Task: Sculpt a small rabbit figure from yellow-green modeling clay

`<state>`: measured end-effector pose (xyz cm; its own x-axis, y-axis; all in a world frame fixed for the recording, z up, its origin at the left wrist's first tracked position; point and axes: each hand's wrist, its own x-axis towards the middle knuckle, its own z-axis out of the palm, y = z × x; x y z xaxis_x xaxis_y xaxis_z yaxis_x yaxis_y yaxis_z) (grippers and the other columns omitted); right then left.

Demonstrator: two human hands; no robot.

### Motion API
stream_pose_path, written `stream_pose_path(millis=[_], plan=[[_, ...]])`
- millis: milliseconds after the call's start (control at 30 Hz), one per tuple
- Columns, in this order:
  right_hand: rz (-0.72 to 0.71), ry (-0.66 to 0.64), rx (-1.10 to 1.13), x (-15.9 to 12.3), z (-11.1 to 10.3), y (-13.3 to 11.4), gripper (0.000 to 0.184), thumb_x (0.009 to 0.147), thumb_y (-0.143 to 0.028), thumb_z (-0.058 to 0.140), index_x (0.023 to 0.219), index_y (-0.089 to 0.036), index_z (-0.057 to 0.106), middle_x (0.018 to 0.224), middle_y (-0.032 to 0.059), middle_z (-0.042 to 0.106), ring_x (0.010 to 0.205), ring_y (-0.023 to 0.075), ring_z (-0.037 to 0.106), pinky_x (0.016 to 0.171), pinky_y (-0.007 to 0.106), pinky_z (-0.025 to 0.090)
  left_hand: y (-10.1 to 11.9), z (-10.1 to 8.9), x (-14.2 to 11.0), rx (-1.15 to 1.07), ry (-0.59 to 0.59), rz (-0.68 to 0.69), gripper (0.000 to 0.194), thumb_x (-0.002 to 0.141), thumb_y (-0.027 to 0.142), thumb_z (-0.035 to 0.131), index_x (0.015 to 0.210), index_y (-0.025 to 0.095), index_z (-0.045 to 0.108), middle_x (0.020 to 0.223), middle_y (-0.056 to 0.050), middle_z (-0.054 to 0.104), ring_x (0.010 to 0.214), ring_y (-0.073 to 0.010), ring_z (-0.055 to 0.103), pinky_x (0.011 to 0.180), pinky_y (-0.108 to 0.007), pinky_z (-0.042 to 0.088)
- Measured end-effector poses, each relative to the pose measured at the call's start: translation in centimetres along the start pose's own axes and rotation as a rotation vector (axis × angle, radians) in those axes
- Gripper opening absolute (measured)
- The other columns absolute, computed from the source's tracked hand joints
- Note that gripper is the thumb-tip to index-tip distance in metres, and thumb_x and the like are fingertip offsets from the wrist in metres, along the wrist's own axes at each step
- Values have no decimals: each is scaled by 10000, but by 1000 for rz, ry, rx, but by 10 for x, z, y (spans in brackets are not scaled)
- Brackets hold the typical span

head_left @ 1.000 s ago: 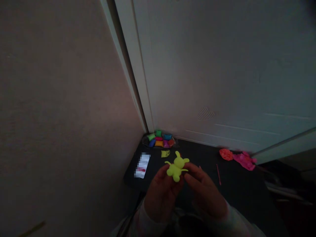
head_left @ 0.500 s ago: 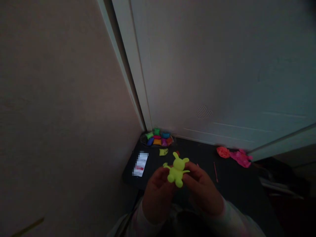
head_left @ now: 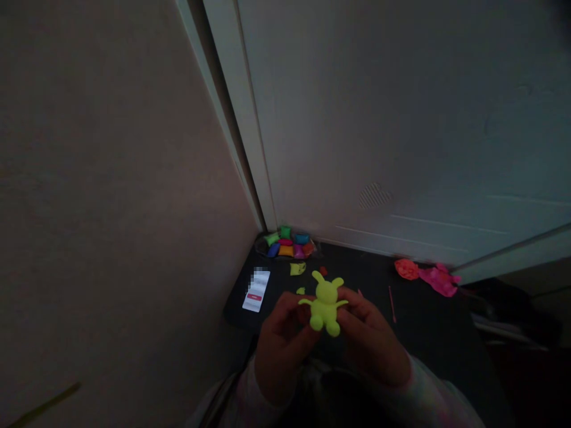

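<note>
A yellow clay animal figure [head_left: 326, 306] with two long ears, thin arms and round feet is held upright above the dark table [head_left: 428, 345]. My left hand [head_left: 285, 342] is closed on its left side, the thumb near a foot. On the other side, the fingers of my right hand [head_left: 370, 336] grip the figure by its body and arm. Just beyond the figure lie a small yellow piece [head_left: 301, 290], a yellow wrapper [head_left: 297, 268] and a small red piece [head_left: 323, 271].
At the back left corner sits a clear pack of several coloured clay packets [head_left: 286, 251]. A phone [head_left: 256, 291] lies at the left edge. On the right are a thin pink tool [head_left: 392, 304], a coral lump [head_left: 406, 269] and a bright pink wrapper [head_left: 441, 279]. Walls bound the table's back and left.
The figure has shifted slightly right and turned a little, still between both hands. A small yellow piece on the table now shows clear of its arm. The view has tilted slightly.
</note>
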<state>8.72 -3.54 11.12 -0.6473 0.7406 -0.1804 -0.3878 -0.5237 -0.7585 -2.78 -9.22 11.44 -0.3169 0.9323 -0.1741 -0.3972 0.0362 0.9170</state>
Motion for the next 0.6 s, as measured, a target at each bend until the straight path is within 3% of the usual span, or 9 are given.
stream_pose_path(millis=[267,400,600], plan=[[41,1,110,7,1,1,263,602,-334,729,792,-194,612,626,-3,636,564,116,575,548,224,413,-10,-7,4,187,-37,275,206,679,258,647,881,228,626,818,-7,494,749,-133,494,688,-242,403],[60,-12,147,5,2,1,267,599,-337,732,788,-190,615,633,-6,639,525,103,557,555,229,418,-7,-5,5,175,-53,259,159,674,252,652,831,230,630,807,-5,487,737,-128,500,673,-243,412],[44,-8,170,-2,-7,-4,222,621,-303,726,786,-190,633,661,-5,653,613,97,594,578,188,426,-9,3,7,154,-93,199,170,644,260,675,804,211,649,793,-21,502,763,-147,503,702,-268,423]])
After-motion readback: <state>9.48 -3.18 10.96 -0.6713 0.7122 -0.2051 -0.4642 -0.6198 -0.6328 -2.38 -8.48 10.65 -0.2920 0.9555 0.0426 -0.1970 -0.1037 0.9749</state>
